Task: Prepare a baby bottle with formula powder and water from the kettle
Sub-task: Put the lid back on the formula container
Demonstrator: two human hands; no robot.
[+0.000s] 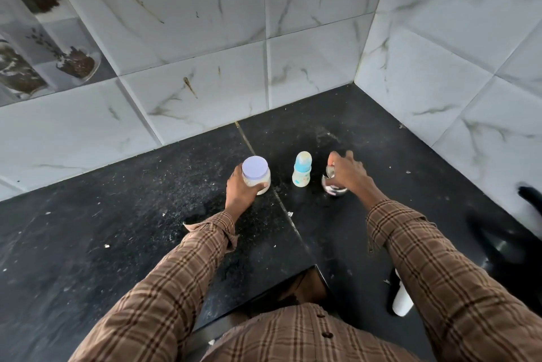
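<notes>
A small baby bottle (302, 171) with a blue cap stands upright on the black counter (146, 229). Left of it stands a clear jar of white formula powder (256, 174) with a pale lilac lid; my left hand (240, 193) grips its side. Right of the bottle sits a small shiny steel vessel (334, 187). My right hand (349, 174) lies over it with fingers curled, pinching a metal part at its top; what that part is I cannot tell.
White marble-look tiled walls (264, 39) meet in a corner behind the items. A dark object, partly cut off, sits at the right edge (504, 232). A black-and-white handle-like thing (400, 300) lies by my right sleeve. Crumbs speckle the counter.
</notes>
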